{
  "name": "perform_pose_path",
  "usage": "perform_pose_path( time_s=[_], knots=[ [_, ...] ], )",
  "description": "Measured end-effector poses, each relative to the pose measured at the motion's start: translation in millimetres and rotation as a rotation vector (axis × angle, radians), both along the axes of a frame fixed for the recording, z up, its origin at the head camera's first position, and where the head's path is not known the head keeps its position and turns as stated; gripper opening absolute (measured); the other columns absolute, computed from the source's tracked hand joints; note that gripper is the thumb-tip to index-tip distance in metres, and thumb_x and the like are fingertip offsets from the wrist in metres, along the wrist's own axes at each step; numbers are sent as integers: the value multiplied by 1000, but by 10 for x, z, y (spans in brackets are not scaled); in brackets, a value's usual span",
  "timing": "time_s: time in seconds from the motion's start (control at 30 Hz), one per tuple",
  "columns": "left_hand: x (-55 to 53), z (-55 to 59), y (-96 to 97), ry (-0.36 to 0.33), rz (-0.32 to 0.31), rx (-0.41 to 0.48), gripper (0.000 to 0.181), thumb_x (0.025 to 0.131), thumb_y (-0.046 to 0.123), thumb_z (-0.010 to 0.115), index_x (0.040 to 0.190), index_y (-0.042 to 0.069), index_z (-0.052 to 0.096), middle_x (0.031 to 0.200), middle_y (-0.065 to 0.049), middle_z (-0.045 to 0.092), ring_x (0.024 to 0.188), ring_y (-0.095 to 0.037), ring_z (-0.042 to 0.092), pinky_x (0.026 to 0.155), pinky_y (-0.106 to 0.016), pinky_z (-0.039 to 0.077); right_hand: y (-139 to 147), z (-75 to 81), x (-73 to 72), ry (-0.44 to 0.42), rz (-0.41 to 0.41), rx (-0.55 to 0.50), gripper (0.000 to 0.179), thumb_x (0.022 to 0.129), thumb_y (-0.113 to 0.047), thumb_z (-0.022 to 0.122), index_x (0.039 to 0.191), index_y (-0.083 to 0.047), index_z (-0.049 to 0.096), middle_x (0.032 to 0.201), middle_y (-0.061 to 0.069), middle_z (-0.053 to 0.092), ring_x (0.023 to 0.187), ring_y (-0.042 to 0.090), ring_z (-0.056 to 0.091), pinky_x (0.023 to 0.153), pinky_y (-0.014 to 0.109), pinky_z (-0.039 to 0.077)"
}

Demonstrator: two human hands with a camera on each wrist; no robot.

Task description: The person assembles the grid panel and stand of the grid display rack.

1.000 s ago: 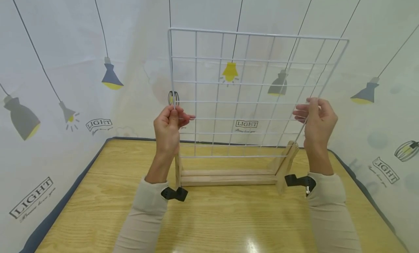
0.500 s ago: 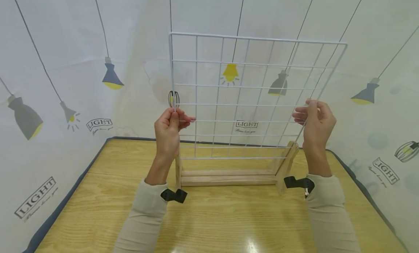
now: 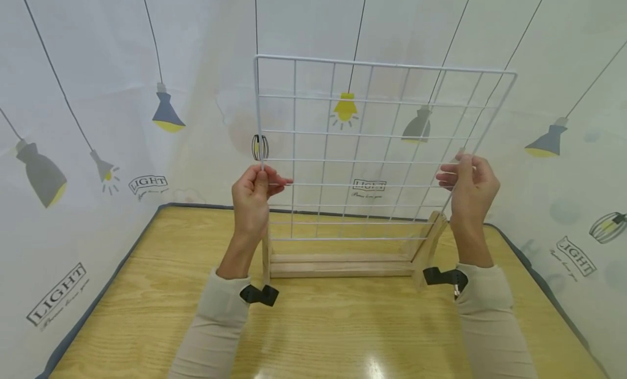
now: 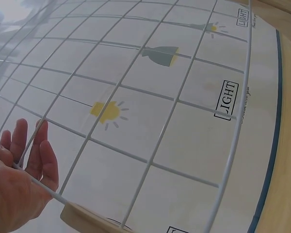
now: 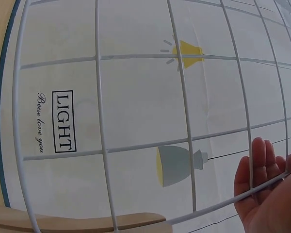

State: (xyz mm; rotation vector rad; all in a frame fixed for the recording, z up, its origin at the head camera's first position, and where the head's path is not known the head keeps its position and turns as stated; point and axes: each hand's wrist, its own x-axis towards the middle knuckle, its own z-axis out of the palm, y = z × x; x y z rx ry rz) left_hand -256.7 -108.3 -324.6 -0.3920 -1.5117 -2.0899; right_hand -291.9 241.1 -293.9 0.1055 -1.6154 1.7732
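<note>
A white wire grid panel (image 3: 382, 65) stands upright, leaning slightly, between both hands. My left hand (image 3: 251, 202) pinches its left side wire, thumb in front and fingers behind. On the opposite side wire, my right hand (image 3: 472, 191) holds on with thumb and fingers, fingertips reaching behind the mesh. Beneath is a pale wooden stand (image 3: 343, 270) with a grooved upright (image 3: 430, 240) at each end. The panel's lower corners overlap the uprights in the head view, its bottom wire above the crossbar. In the right wrist view, the side wire runs down to the slotted upright (image 5: 87, 222).
The stand rests on a wood-grain table (image 3: 333, 324). Behind and to the sides hangs a pale backdrop (image 3: 206, 52) printed with lamps and the word LIGHT. Black camera mounts (image 3: 259, 295) are strapped at both wrists.
Both hands have come down a little together, and the grid panel has slid lower between the stand's uprights. The grips and the stand stay the same.
</note>
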Motion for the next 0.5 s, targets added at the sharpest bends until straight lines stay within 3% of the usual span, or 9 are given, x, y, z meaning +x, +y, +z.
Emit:
perform_pose_path(
  time_s=[0.5],
  knots=[
    [1, -90, -10, -25, 1, -33, 22, 104, 12, 44, 93, -1, 57, 84, 2, 65, 83, -12, 72, 80, -29, 58, -13, -79, -3, 10, 33, -67, 17, 101, -18, 59, 95, -5, 68, 74, 4, 73, 60, 13, 69, 59, 21, 57]
  ],
)
